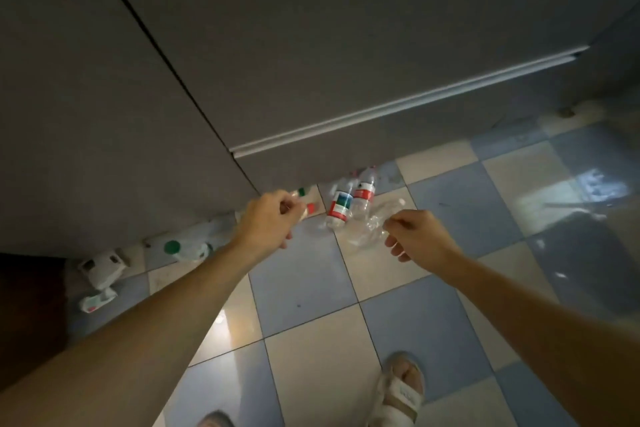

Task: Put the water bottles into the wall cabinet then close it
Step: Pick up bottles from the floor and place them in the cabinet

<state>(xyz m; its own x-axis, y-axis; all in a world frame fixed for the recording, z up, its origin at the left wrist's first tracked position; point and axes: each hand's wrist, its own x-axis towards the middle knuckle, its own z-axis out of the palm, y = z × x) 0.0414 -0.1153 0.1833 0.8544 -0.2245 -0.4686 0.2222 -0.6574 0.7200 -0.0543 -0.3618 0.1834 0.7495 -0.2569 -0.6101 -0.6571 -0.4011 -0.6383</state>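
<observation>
Two clear water bottles (349, 203) with red, white and blue labels lie on the tiled floor against the base of the grey cabinet (311, 55), amid crumpled clear plastic wrap (372, 224). Another bottle (309, 207) with a red label shows just past my left hand (266, 220). That hand hangs over it with loosely curled fingers, and I see nothing in it. My right hand (414, 236) has thumb and forefinger together at the wrap's edge; whether they pinch it is unclear. The cabinet doors are closed.
Along the cabinet base to the left lie a white jug with a green cap (183, 248) and white containers (100, 269). The blue and cream tiles (311, 288) are glossy. My sandalled foot (401, 388) stands at the bottom edge.
</observation>
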